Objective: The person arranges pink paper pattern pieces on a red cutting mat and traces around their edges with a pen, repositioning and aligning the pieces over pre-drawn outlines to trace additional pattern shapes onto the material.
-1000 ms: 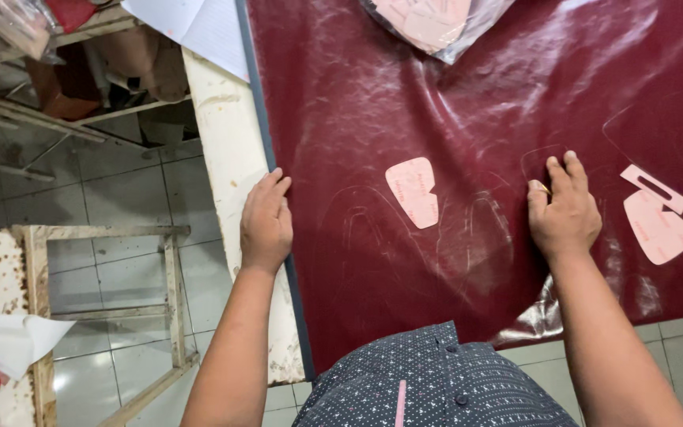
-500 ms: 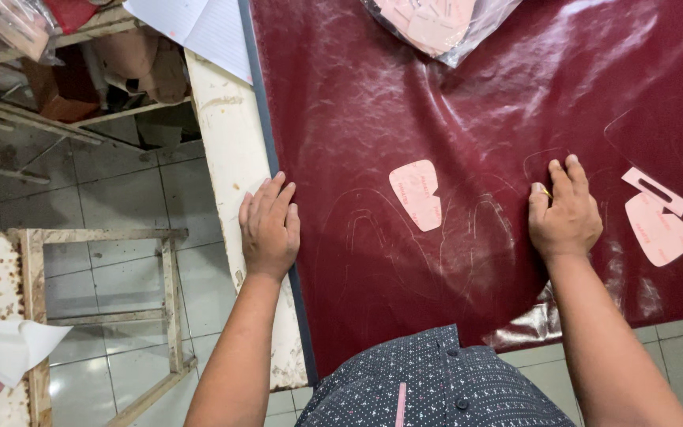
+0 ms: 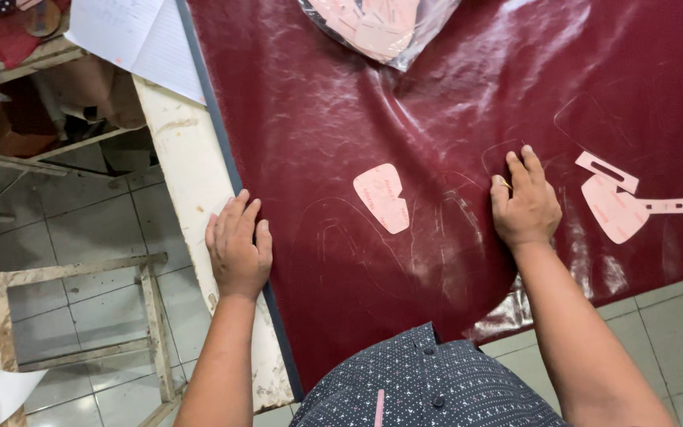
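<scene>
Covering the worn white table (image 3: pixel 191 170), maroon leather (image 3: pixel 405 119) overhangs tiled floor (image 3: pixel 81 237).

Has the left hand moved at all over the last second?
Yes, slightly. The left hand has slid down the pale table edge, toward the person's body. Against the edge of the dark red sheet it sits lower than before, still lying flat.

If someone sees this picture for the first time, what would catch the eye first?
The large glossy dark red leather sheet covering the table dominates the view, faint outlines traced on it. A pink pattern piece lies at its middle, between the left hand, flat on the sheet's edge, and the right hand, pressed on the leather. A clear bag of pink pieces lies at the top.
</scene>
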### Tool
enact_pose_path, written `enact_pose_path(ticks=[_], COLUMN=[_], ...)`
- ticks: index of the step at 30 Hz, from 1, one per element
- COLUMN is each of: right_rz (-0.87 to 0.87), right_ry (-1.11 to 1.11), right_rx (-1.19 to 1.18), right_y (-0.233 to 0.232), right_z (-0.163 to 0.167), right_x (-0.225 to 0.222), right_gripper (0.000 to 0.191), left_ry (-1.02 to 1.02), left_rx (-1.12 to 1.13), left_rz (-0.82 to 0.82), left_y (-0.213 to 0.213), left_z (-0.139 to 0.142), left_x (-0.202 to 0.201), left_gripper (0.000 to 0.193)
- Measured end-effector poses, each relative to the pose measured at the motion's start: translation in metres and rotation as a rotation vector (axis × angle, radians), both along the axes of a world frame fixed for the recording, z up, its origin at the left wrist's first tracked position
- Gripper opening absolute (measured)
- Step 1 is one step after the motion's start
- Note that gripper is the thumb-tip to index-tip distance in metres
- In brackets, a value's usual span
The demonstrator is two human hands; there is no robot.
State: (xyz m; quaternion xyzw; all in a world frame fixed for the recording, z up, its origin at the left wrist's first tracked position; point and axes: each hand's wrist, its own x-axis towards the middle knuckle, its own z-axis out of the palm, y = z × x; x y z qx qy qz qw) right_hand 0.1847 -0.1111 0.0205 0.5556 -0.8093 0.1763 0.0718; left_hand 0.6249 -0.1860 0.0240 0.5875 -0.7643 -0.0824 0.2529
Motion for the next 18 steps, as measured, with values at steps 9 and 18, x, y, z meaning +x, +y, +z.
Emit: enact_pose_path(ticks=[9, 18], right_rz=[-0.005, -0.021], right_ry=[-0.017, -0.037], right_rx=[0.001, 0.021], right_y=[0.0009, 0.0013], right_z=[-0.0009, 0.0039], right_x=[-0.0040, -0.0020], right_gripper=[0.046, 0.046], left_ry=[0.004, 0.025], left_rx=[-0.004, 0.019], left_rz=[-0.006, 0.007], left_y=[0.0014, 0.0029], left_z=[0.0002, -0.0018], left_x=[-0.0041, -0.0058], left_gripper=[0.036, 0.036])
